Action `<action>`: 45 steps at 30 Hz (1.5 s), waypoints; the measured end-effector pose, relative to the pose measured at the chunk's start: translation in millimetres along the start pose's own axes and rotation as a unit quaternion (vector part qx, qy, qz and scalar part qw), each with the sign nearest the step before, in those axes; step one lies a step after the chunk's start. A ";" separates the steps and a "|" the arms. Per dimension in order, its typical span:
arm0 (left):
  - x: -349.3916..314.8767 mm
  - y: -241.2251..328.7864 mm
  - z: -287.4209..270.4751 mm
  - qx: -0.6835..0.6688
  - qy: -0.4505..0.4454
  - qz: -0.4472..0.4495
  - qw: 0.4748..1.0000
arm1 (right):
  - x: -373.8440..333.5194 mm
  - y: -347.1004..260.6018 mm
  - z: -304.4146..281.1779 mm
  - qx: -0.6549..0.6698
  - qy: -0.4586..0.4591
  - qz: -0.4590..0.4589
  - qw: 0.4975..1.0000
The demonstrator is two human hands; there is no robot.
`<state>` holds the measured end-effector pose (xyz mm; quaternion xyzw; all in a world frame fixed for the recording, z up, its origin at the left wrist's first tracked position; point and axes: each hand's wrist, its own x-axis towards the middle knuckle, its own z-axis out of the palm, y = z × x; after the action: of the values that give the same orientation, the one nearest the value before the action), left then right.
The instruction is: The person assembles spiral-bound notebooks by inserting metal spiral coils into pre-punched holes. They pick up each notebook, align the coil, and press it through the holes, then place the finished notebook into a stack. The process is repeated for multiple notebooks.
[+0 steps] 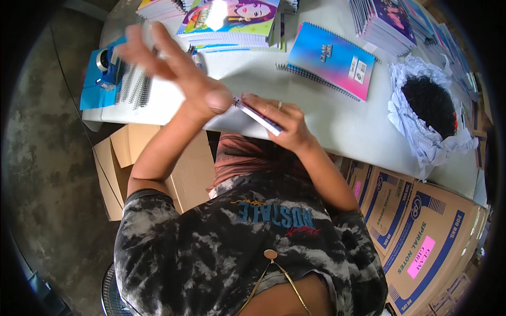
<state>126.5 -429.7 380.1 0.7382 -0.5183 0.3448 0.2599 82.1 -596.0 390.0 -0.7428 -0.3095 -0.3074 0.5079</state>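
Observation:
In my right hand is a thin notebook, seen nearly edge-on above the table's front edge. The fingers wrap over its far side, and a dark bit of wire shows at its left end. My left hand is raised by that end, fingers spread and smeared by motion. Nothing shows in its grip, though its heel overlaps the notebook's end in the picture. Beyond my right hand, a blue and pink spiral notebook lies on another one.
Loose wire spirals and a blue tape dispenser lie at the left. Notebook stacks stand at the back. On the right, crumpled paper surrounds a heap of black bits. Cardboard boxes flank me below.

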 end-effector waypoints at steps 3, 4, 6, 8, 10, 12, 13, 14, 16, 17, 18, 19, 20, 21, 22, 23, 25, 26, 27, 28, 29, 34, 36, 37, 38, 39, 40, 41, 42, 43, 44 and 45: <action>-47.6 -3.9 25.9 -0.023 -0.026 -0.001 0.999 | -5.0 11.8 -1.4 0.011 0.034 0.074 0.997; -72.4 -4.0 34.3 -0.020 -0.033 0.026 0.999 | -2.6 9.1 -4.0 0.015 0.034 0.065 0.997; -119.0 -30.0 25.2 0.009 -0.095 0.070 0.993 | 1.1 5.5 -6.2 0.009 -0.004 0.052 0.999; -97.0 -9.6 20.4 -0.002 -0.084 0.039 0.996 | 0.1 2.6 3.3 0.000 0.004 0.015 1.000; -16.3 5.5 22.1 -0.004 -0.018 -0.010 1.000 | -3.2 5.3 0.9 0.012 0.013 0.072 0.997; -2.4 24.0 16.5 -0.071 0.007 0.012 0.997 | -1.9 12.9 0.5 -0.018 0.032 0.040 0.999; -2.9 16.8 5.9 -0.024 -0.036 0.084 0.996 | -3.6 10.9 0.4 0.016 0.034 0.026 0.999; 2.3 10.2 6.2 -0.005 -0.019 0.066 0.998 | -1.0 12.1 0.0 0.011 0.025 0.037 0.999; 13.0 15.2 1.0 0.025 0.003 0.007 1.000 | 3.5 3.6 2.9 0.015 -0.009 0.066 0.998; 18.7 17.1 -0.6 0.043 0.013 -0.021 0.999 | -2.0 -3.2 5.5 0.042 0.002 0.095 0.995; 26.8 12.0 2.5 0.064 0.034 -0.042 0.996 | -3.6 -3.1 6.8 0.063 0.013 0.113 0.991; 18.2 14.3 10.3 0.014 -0.003 -0.049 0.999 | -5.2 -1.0 8.9 0.083 0.024 0.131 0.988; 10.6 14.9 17.5 -0.033 -0.039 -0.060 0.997 | -6.9 5.9 14.5 0.070 0.060 0.135 0.987; -32.8 13.6 29.0 0.022 -0.073 0.061 0.995 | 0.3 0.7 15.1 0.093 0.062 0.138 0.984; -25.9 13.8 23.6 0.029 -0.036 0.004 0.999 | -2.2 -4.8 14.9 0.096 0.051 0.159 0.981; -15.5 6.3 19.5 0.037 0.000 -0.054 0.998 | -5.2 -9.3 14.9 0.099 0.041 0.180 0.978; 24.9 -13.5 6.6 0.067 0.081 -0.168 0.980 | -3.6 -9.2 12.9 0.098 0.031 0.172 0.980; 35.3 -20.2 5.7 0.085 0.126 -0.220 0.964 | -3.8 -8.4 10.9 0.099 0.033 0.181 0.978; 28.7 -0.9 7.6 0.077 0.037 -0.056 0.995 | -6.0 -9.5 10.1 0.101 0.033 0.194 0.975; -2.0 14.4 14.1 0.046 -0.003 -0.012 0.999 | -7.0 -6.8 12.1 0.109 0.051 0.219 0.968; -27.2 20.5 19.1 0.022 -0.046 0.031 0.998 | -4.4 -8.7 12.9 0.125 0.043 0.216 0.967; -4.2 12.2 16.8 0.065 -0.030 -0.009 0.997 | 1.3 -9.3 12.6 0.084 0.023 0.189 0.978; -11.0 14.5 21.1 0.041 -0.058 -0.025 0.997 | -2.4 -6.8 13.9 0.086 0.044 0.192 0.977; -12.9 13.0 24.2 0.030 -0.071 -0.031 0.997 | -2.2 -2.7 13.2 0.090 0.067 0.195 0.974; -21.1 18.2 21.9 0.032 -0.068 0.003 0.997 | -2.9 -1.2 9.0 0.063 0.057 0.169 0.982; -27.9 18.7 18.8 0.034 -0.067 0.040 0.996 | -4.3 -2.4 7.7 0.081 0.051 0.194 0.976; -26.7 7.1 18.7 0.059 -0.042 -0.002 0.997 | -6.1 -3.9 8.3 0.087 0.036 0.178 0.979; -34.0 -18.7 11.9 -0.007 -0.121 -0.129 0.984 | -5.4 -5.1 9.2 0.093 0.021 0.162 0.982; -25.7 -41.1 0.8 -0.044 -0.181 -0.260 0.948 | 5.2 -3.6 8.0 0.077 0.003 0.136 0.988; -23.2 -37.1 2.4 -0.069 -0.201 -0.259 0.942 | 1.5 -4.9 7.8 0.096 0.000 0.153 0.984; -22.0 -27.8 1.7 -0.097 -0.228 -0.261 0.933 | -3.7 -6.0 7.5 0.115 -0.002 0.170 0.979; 11.5 16.9 11.9 -0.017 -0.109 -0.054 0.992 | -3.9 -3.6 6.7 0.133 -0.005 0.182 0.974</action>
<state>115.9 -450.8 382.0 0.7937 -0.5088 0.2390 0.2326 77.8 -589.2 387.1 -0.7142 -0.2100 -0.1618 0.6478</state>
